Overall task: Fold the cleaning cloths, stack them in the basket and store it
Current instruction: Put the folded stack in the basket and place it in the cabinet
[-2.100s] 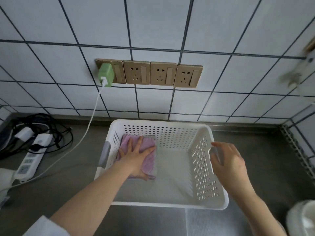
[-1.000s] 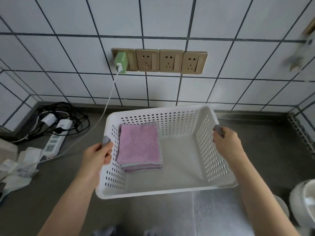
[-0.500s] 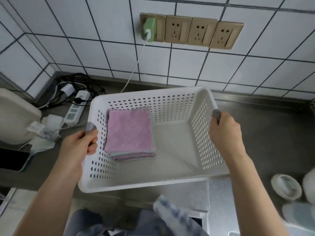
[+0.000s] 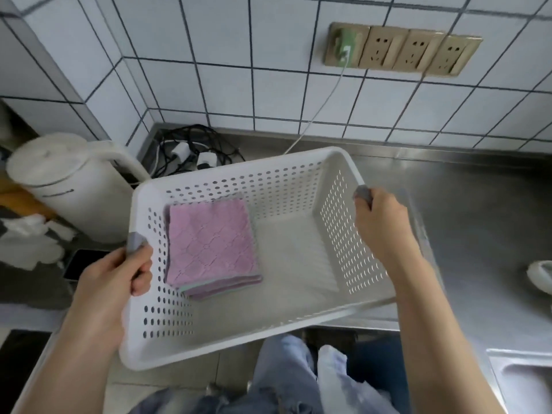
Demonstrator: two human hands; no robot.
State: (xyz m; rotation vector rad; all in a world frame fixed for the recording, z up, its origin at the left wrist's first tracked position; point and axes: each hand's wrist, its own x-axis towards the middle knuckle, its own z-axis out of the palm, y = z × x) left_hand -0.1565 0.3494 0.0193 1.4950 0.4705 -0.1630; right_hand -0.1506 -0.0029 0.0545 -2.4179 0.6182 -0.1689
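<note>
A white perforated plastic basket hangs in the air over the counter's front edge, tilted slightly. Inside it, against the left wall, lies a stack of folded cleaning cloths, pink on top with a teal edge showing lower down. My left hand grips the grey handle on the basket's left rim. My right hand grips the grey handle on the right rim. The rest of the basket floor is bare.
A white kettle stands left of the basket on the steel counter. Tangled cables and a power strip lie in the corner. A charger cable runs from the wall sockets. A dark phone lies near my left wrist. A sink sits bottom right.
My left hand left the cloths and took the left handle. Both hands lifted the basket off the counter and carried it toward me and left.
</note>
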